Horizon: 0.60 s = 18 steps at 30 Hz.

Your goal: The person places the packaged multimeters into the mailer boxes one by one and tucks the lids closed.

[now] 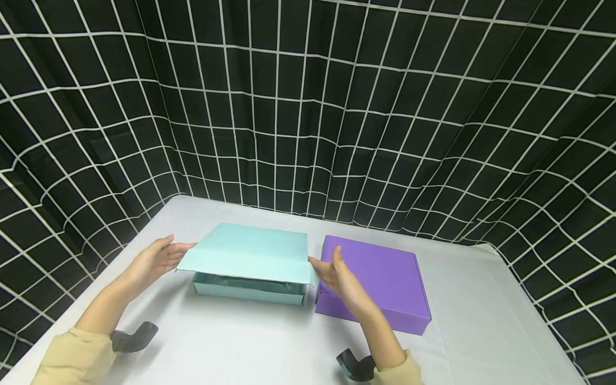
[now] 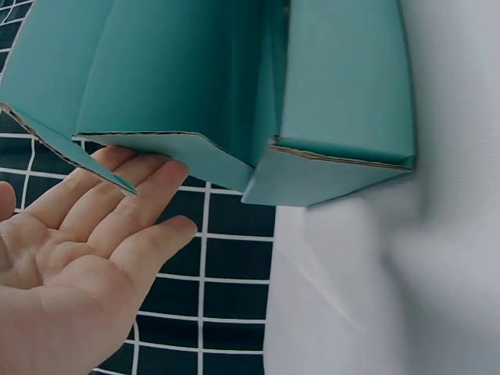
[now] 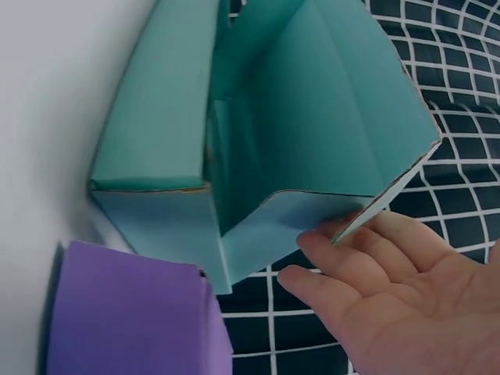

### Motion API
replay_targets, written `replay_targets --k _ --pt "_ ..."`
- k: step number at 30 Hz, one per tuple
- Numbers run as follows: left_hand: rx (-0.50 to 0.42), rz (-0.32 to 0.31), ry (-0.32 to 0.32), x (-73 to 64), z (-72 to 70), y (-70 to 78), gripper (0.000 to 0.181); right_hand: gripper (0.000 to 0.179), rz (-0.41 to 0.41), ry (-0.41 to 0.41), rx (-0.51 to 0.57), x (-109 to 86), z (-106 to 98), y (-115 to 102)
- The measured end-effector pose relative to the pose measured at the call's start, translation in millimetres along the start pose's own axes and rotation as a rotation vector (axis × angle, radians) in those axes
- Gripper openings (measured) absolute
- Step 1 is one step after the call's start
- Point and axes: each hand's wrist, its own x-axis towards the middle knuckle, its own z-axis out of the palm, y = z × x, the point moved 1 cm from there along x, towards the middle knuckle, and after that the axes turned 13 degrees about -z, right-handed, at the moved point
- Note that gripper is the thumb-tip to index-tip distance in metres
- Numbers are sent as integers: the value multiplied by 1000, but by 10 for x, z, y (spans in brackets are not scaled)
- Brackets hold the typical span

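Note:
A light teal cardboard box stands on the table with its hinged lid partly raised, tilted over the front opening. At the lid's left side is my left hand, its fairly straight fingers against the side flap. My right hand is at the opposite side, palm inward and thumb up, fingertips at the right side flap. Neither hand curls round the cardboard. Most of the box's inside is hidden under the lid in the head view.
A closed purple box stands just right of the teal box, partly behind my right forearm. The white-covered table is bordered by a black curtain with a white grid. Dark curved pieces sit at both wrists.

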Motion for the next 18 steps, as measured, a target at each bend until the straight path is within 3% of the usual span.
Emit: replay_targets --k 3,8,14,18 --pt "-3 -3 -18 -36 24 -17 71 91 -15 -19 -17 -32 17 18" --pt "81 -13 -24 -158 92 37 68 83 -19 -17 -99 -103 34 30" --pt "262 -33 81 -313 178 145 61 54 -72 98 -266 -200 81 24" --pt "332 -49 150 -343 261 154 57 47 -121 121 -350 -222 143 33"
